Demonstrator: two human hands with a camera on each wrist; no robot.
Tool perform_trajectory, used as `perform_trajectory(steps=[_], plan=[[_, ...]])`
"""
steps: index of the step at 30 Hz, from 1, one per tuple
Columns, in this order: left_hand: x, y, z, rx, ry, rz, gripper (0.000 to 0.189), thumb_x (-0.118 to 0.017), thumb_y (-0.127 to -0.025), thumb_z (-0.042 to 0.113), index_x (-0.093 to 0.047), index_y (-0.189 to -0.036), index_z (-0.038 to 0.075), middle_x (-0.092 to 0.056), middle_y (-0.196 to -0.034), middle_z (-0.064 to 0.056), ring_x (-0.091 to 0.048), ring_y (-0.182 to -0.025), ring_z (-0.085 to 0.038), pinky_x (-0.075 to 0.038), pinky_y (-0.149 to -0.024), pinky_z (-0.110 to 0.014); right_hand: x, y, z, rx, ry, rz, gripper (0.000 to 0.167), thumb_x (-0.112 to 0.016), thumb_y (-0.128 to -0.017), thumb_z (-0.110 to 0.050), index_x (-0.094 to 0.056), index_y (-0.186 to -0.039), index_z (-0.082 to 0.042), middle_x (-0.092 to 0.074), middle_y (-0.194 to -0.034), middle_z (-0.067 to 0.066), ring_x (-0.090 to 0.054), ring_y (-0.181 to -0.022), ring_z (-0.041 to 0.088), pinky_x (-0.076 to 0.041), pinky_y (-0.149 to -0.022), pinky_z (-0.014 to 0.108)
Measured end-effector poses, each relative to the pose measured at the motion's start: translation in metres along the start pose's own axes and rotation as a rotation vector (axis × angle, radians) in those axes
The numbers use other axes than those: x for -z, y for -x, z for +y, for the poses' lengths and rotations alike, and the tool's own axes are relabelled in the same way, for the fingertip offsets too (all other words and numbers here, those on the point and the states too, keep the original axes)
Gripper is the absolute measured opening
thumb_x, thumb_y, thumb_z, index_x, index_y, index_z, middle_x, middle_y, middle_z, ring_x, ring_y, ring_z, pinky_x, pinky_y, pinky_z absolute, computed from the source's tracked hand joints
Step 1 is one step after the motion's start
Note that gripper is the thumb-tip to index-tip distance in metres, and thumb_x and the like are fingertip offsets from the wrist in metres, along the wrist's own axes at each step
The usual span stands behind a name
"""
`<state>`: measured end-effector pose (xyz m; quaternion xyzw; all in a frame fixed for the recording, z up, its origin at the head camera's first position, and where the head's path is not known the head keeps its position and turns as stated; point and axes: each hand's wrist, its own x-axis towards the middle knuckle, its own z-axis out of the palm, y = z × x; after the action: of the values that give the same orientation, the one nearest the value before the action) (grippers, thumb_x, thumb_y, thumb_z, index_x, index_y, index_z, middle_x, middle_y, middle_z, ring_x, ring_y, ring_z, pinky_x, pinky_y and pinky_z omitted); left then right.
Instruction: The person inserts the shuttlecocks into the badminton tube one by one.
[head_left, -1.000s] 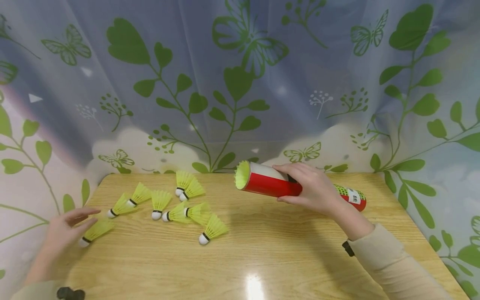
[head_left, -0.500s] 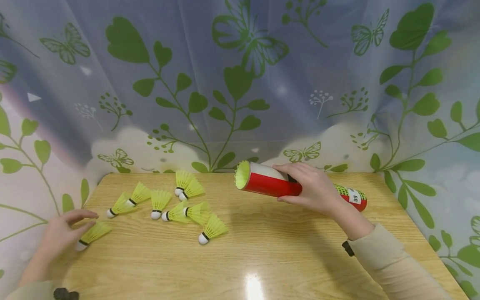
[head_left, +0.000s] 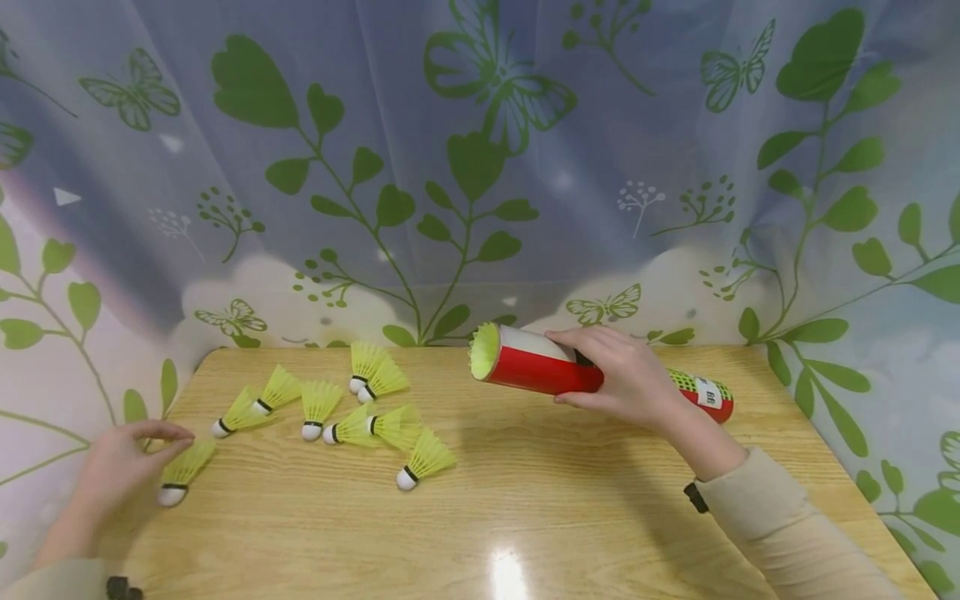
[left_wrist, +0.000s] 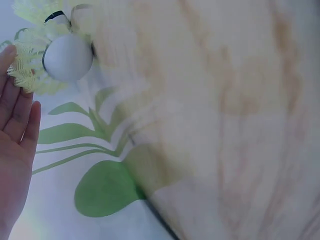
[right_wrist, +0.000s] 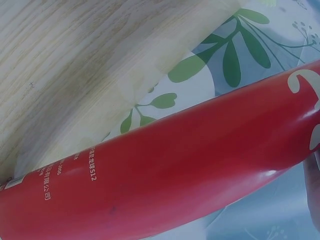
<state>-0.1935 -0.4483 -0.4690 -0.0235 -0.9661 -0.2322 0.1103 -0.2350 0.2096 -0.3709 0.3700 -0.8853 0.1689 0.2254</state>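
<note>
In the head view my left hand [head_left: 112,467], at the table's left edge, pinches the skirt rim of a yellow shuttlecock [head_left: 187,467] between thumb and fingers. Its white cork points down toward me. The left wrist view shows this cork [left_wrist: 68,57] close up, with the fingers at the skirt. My right hand [head_left: 618,371] grips a red and white shuttlecock tube [head_left: 532,360] around its middle, over the table. The tube lies nearly level, its mouth facing left. A yellow skirt [head_left: 483,352] fills that mouth. The right wrist view shows the tube's red side [right_wrist: 175,165] with printed lettering.
Several more shuttlecocks lie on the wooden table [head_left: 465,533], among them a lone one [head_left: 426,458] near the middle and an overlapping pair [head_left: 378,371] at the back. A patterned curtain [head_left: 480,208] hangs behind the table and along its sides.
The shuttlecock at my left hand has turned, its cork swinging to point more toward me. The left hand has shifted slightly left. The right hand and tube have stayed put.
</note>
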Motion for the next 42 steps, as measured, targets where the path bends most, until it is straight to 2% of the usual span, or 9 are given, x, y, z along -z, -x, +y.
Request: perform_trajectory(steps=[6, 11, 14, 17, 21, 24, 28, 37, 42], plan=[[0.01, -0.002, 0.012, 0.002, 0.0, -0.025, 0.018, -0.079, -0.097, 0.024, -0.082, -0.101, 0.006, -0.078, -0.111, -0.026, -0.07, -0.093, -0.01, -0.048, -0.087, -0.068, 0.0, 0.0, 0.001, -0.001, -0.01, 0.009, 0.083, -0.101, -0.071, -0.03, -0.064, -0.142, -0.01, -0.075, -0.129, 0.01, -0.072, -0.115, 0.031, -0.062, -0.095, 0.054], [0.014, -0.003, 0.025, -0.017, 0.014, 0.055, 0.016, -0.08, -0.096, 0.019, -0.082, -0.103, 0.004, -0.08, -0.101, -0.024, -0.041, -0.064, 0.015, -0.05, -0.062, -0.034, 0.001, -0.001, 0.001, 0.0, -0.009, 0.011, 0.083, -0.101, -0.071, -0.03, -0.064, -0.142, -0.01, -0.075, -0.13, 0.011, -0.072, -0.116, 0.031, -0.061, -0.096, 0.054], [0.015, -0.005, 0.039, -0.039, 0.022, 0.15, 0.016, -0.08, -0.095, 0.014, -0.081, -0.105, 0.001, -0.08, -0.092, -0.022, -0.03, -0.045, 0.002, -0.03, -0.041, -0.022, 0.001, -0.001, 0.001, 0.004, -0.005, 0.014, 0.083, -0.102, -0.071, -0.031, -0.064, -0.142, -0.01, -0.075, -0.13, 0.011, -0.072, -0.115, 0.031, -0.062, -0.095, 0.054], [0.016, -0.01, 0.055, -0.065, 0.03, 0.243, 0.015, -0.083, -0.091, 0.011, -0.081, -0.103, 0.001, -0.082, -0.083, -0.003, -0.022, -0.041, -0.001, -0.025, -0.037, -0.023, 0.001, -0.001, 0.001, 0.009, -0.005, 0.018, 0.083, -0.102, -0.071, -0.03, -0.064, -0.142, -0.01, -0.075, -0.129, 0.011, -0.073, -0.115, 0.031, -0.062, -0.095, 0.053], [0.013, -0.018, 0.073, -0.108, 0.084, 0.343, 0.013, -0.087, -0.086, 0.005, -0.082, -0.098, 0.001, -0.059, -0.085, 0.05, -0.036, -0.053, 0.015, -0.028, -0.047, -0.016, 0.002, -0.001, 0.001, 0.003, -0.009, 0.014, 0.083, -0.102, -0.071, -0.03, -0.064, -0.142, -0.009, -0.075, -0.13, 0.011, -0.072, -0.115, 0.031, -0.062, -0.095, 0.054], [0.007, -0.025, 0.086, -0.15, 0.139, 0.401, 0.014, -0.087, -0.083, -0.001, -0.082, -0.096, 0.0, -0.044, -0.091, 0.062, -0.037, -0.059, 0.026, -0.029, -0.055, -0.008, 0.002, -0.001, 0.001, -0.003, -0.012, 0.016, 0.083, -0.102, -0.071, -0.03, -0.064, -0.142, -0.009, -0.075, -0.13, 0.012, -0.072, -0.115, 0.031, -0.061, -0.096, 0.054], [-0.002, -0.032, 0.101, -0.209, 0.188, 0.49, 0.016, -0.089, -0.077, -0.007, -0.083, -0.091, -0.001, -0.047, -0.089, 0.06, -0.019, -0.045, 0.019, -0.02, -0.048, -0.009, 0.002, -0.001, 0.002, 0.009, -0.005, 0.024, 0.083, -0.102, -0.07, -0.029, -0.065, -0.141, -0.009, -0.076, -0.129, 0.011, -0.072, -0.114, 0.031, -0.062, -0.095, 0.054], [-0.023, -0.049, 0.135, -0.163, 0.359, 0.591, 0.01, -0.085, -0.084, -0.009, -0.081, -0.093, -0.007, -0.066, -0.087, 0.04, -0.054, -0.084, 0.032, -0.041, -0.084, 0.003, 0.001, -0.001, 0.003, 0.03, 0.001, 0.038, 0.084, -0.102, -0.069, -0.029, -0.064, -0.141, -0.009, -0.076, -0.127, 0.011, -0.073, -0.113, 0.031, -0.062, -0.094, 0.053], [-0.031, -0.055, 0.156, -0.105, 0.401, 0.619, 0.01, -0.085, -0.087, -0.002, -0.083, -0.096, -0.005, -0.077, -0.087, 0.015, -0.055, -0.081, 0.028, -0.043, -0.081, -0.001, 0.002, -0.001, 0.003, 0.026, -0.012, 0.04, 0.084, -0.103, -0.069, -0.028, -0.065, -0.141, -0.008, -0.076, -0.128, 0.012, -0.072, -0.112, 0.031, -0.062, -0.094, 0.053]])
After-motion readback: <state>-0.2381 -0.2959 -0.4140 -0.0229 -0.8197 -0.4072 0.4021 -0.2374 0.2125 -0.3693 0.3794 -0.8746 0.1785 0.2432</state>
